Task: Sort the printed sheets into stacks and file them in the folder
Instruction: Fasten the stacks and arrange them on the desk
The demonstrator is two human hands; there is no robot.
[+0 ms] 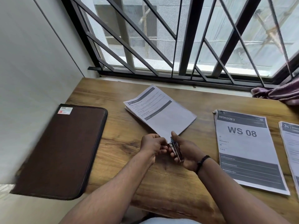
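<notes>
A stack of printed sheets lies tilted in the middle of the wooden table. Its near corner sits in the jaws of a small stapler. My right hand grips the stapler, thumb on top. My left hand pinches the stack's near corner beside the stapler. A second stack headed "BEDROOM 3 WS 08" lies to the right, and a third stack is cut off at the right edge. The closed brown zip folder lies at the table's left, overhanging the near edge.
A barred window runs along the table's far side. A purple cloth is bunched at the back right corner. A pale wall bounds the left side.
</notes>
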